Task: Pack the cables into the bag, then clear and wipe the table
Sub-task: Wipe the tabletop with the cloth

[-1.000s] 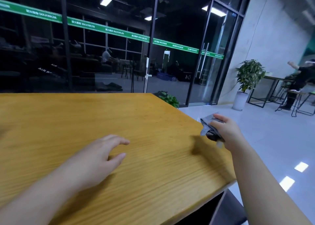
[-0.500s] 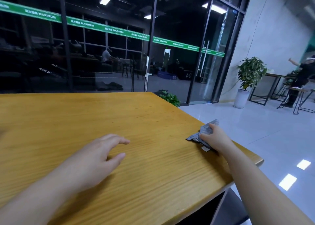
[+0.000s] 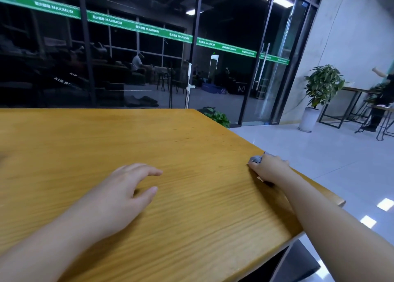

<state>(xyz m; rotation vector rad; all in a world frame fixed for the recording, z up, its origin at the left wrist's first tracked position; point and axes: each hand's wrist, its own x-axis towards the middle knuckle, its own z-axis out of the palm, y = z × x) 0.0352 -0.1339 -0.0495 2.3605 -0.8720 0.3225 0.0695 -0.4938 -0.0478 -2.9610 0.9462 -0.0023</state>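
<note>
A wooden table [image 3: 106, 136] fills the lower left of the view. My right hand [image 3: 269, 168] sits on the table near its right edge, fingers curled over a bunched grey cloth [image 3: 255, 159]; only a small tuft of the cloth shows past the knuckles. My left hand [image 3: 119, 192] rests on the tabletop near the middle with fingers loosely spread and holds nothing. No cables or bag appear in view.
A glass wall with green strips stands behind the table. A low green plant [image 3: 217, 117] is at the table's far corner, a potted plant [image 3: 319, 94] farther right. Another person [image 3: 381, 102] is at metal tables on the far right. White tiled floor lies beyond the right edge.
My right hand brought the grey cloth from the air beyond the table's right edge down onto the tabletop and bunched it under the fingers. My left hand stayed in place.
</note>
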